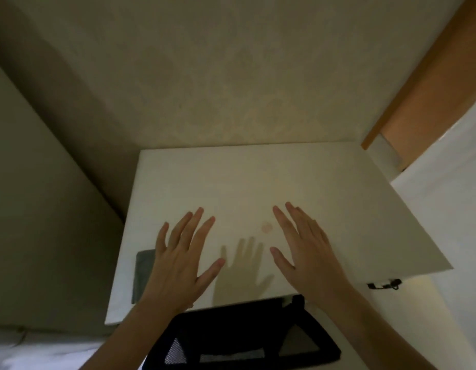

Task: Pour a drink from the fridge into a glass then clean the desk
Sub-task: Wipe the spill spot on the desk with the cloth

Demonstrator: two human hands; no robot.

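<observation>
A white desk (258, 177) fills the middle of the head view, pushed into a wall corner. My left hand (178, 260) hovers over its near left part, palm down, fingers spread, holding nothing. My right hand (306, 252) hovers over the near right part, also flat with fingers apart and empty. Between the hands a small pinkish ring stain (266, 227) marks the desk top. A grey cloth (144, 276) lies flat at the desk's near left, partly hidden under my left wrist. No fridge, drink or glass is in view.
A black mesh chair back (242, 335) stands against the desk's front edge below my arms. A white surface (450, 182) and an orange wooden frame (418, 84) are to the right. A small black cable piece (383, 284) hangs beneath the desk's right corner. White bedding lies at lower left.
</observation>
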